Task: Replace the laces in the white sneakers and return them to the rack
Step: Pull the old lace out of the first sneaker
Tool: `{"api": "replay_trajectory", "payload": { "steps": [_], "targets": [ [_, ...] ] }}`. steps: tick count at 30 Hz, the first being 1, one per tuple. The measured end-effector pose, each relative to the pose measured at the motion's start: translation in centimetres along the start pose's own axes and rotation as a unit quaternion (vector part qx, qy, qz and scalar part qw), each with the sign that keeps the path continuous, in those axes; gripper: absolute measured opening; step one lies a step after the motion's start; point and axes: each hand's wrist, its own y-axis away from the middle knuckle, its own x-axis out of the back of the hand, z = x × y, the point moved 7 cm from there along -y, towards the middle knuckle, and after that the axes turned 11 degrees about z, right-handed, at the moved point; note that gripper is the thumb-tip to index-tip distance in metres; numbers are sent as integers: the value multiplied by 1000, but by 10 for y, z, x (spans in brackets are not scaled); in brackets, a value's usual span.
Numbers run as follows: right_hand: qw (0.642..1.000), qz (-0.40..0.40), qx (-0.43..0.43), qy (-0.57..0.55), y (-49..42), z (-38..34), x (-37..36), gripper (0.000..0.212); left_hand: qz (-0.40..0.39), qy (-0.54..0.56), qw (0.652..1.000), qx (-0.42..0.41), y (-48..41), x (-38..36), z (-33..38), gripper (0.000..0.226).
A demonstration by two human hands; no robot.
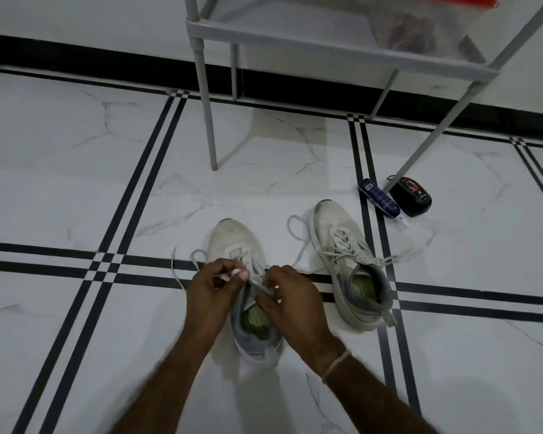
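white marble floor [76, 183] | left hand [212, 289] and right hand [287, 296] both pinching the lace [255, 281], fingers curled, at the top eyelets of the near sneaker [229, 236] | tip imo: keep it flat, pull both sides even | shoe's right under my hands, other sneaker [336, 227] just right, rack [207, 104] beyond

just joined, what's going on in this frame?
A person is working on the nearer sneaker on the floor. The left hand and right hand both pinch its lace above the tongue. The second sneaker stands beside it, laced, with its ends loose. Neither is on the rack yet.
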Motion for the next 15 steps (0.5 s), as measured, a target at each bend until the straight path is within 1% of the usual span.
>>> {"api": "replay_trajectory", "payload": {
  "steps": [1,2,3,4,5,6,7,8,9,10,11,13,15],
  "targets": [
    [1000,0,6,7,-2,-3,-1,16,-7,-47,998,-35,-3,0,2,7],
    [1000,2,7,10,-4,-4,-2,15,-7,-73,996,-49,-6,1,5,6],
    [1000,1,-1,6,-4,-4,-2,16,-4,-70,997,-34,-8,1,4,6],
    [1000,1,-20,-7,-4,-1,-1,18,9,-6,999,32,-9,3,1,9],
    [999,3,-43,-25,-4,3,-1,21,30,105,986,126,-8,5,-3,14],
    [997,5,-63,-42,-3,7,-1,24,57,188,957,212,-5,6,-10,18],
    [996,8,-75,-52,-1,9,0,26,84,211,943,245,-3,10,-14,20],
    [995,10,-81,-56,1,9,0,28,93,172,954,226,-4,14,-15,21],
    [995,8,-85,-57,2,9,1,28,75,109,976,171,-4,15,-13,18],
    [994,7,-88,-59,2,9,1,26,33,32,995,88,-3,12,-6,11],
    [994,6,-91,-63,2,9,0,22,-11,-44,999,18,1,7,1,6],
    [992,8,-97,-74,3,10,0,20,-57,-142,986,-65,1,3,2,17],
    [992,10,-103,-76,4,10,1,21,-64,-204,967,-141,-2,1,15,19]
  ]
}}
